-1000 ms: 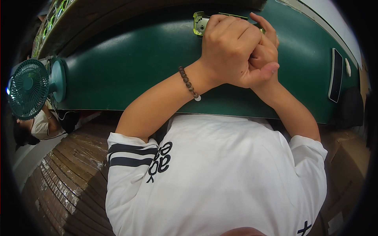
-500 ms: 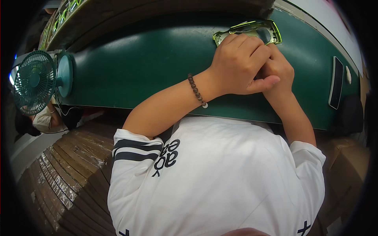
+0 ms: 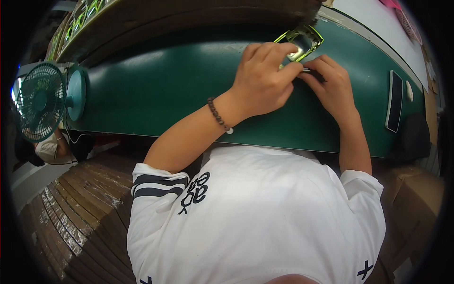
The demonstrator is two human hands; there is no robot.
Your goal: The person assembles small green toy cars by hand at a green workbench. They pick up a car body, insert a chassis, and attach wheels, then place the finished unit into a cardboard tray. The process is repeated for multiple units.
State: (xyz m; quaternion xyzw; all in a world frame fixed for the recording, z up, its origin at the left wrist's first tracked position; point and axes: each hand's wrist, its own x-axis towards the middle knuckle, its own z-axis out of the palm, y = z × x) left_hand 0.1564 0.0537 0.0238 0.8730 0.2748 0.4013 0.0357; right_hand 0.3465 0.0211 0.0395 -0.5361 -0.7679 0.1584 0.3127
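Observation:
A lime-green plastic frame [image 3: 306, 39] with a shiny, rounded inner area lies near the far edge of the green table, tilted up to the right. My left hand [image 3: 267, 75], with a beaded bracelet on its wrist, has its curled fingers on the frame's near left part. At the near end of the frame, my right hand [image 3: 332, 85] pinches a small, thin, dark piece [image 3: 306, 70] between thumb and fingers. The tip of my left hand's thumb reaches close to that piece. Whether it joins the frame is hidden by my fingers.
A dark-screened phone [image 3: 394, 102] lies at the table's right end, beside a small white object [image 3: 409, 91]. On the left stands a green fan [image 3: 42, 99]. A raised shelf [image 3: 156, 28] runs along the far side. Stacked cardboard [image 3: 80, 217] is at lower left.
My hands have moved apart, uncovering the right fingers and the thin piece. The frame has turned and shifted slightly left, and my left hand has moved left with it.

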